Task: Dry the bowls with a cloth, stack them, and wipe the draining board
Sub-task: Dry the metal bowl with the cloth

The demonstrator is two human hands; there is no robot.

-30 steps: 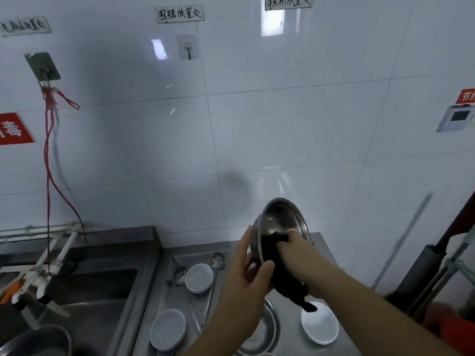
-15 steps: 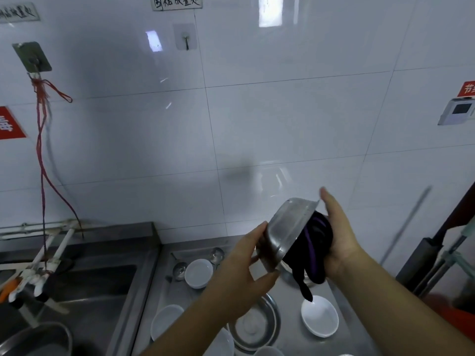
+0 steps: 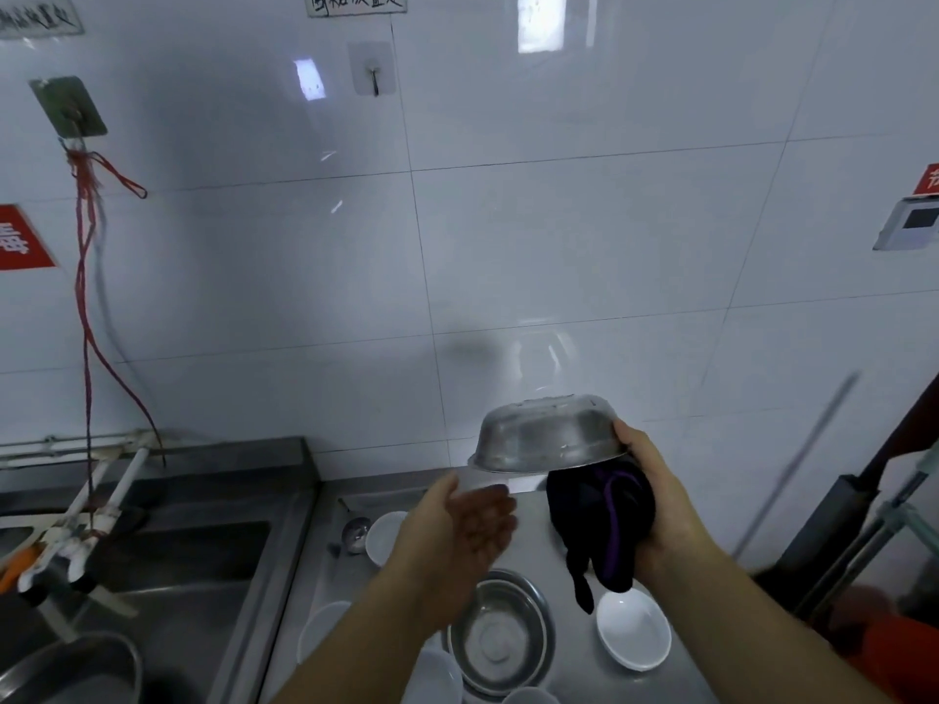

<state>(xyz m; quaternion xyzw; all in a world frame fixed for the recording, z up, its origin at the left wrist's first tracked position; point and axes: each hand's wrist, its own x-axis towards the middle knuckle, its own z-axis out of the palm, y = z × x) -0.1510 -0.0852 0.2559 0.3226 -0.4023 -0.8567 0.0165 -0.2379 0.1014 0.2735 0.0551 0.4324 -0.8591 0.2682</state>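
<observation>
Below our hands, a steel bowl and a white bowl sat upright on the table. Our left hand hung spread and palm up, touching nothing. Our right hand gripped the dark cloth and held the upturned steel bowl by its rim, above and just beyond the left hand.

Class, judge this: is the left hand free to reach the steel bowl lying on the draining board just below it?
Probably yes. The left hand is open and holds nothing, and the steel bowl lies upright just below it, uncovered.
</observation>
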